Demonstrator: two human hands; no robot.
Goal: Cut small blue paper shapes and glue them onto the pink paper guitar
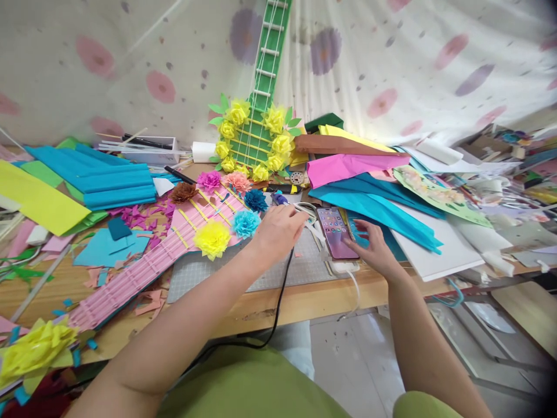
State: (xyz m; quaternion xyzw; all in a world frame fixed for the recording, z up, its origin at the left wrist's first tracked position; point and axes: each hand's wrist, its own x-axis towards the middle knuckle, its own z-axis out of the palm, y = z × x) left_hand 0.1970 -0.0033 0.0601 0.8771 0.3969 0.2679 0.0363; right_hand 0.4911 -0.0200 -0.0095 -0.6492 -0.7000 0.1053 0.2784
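My left hand (281,230) is over the grey cutting mat (261,280), its fingers curled together; what they hold, if anything, is hidden. A black cord (282,284) runs down from beneath it past the table edge. Just beyond the fingers lies a small blue-purple object (279,199). On the right, my right hand (375,251) has its fingers apart, with the thumb close to the lower right edge of a phone (336,232) with a lit screen. A pink paper guitar (143,267) with paper flowers lies left of my left hand.
A green paper guitar (250,145) with yellow flowers stands upright against the patterned curtain (361,69). Folded blue paper (117,180) lies left, more blue paper (383,209) right. Paper scraps litter the wooden table (304,307). A white cable (355,287) hangs over the front edge.
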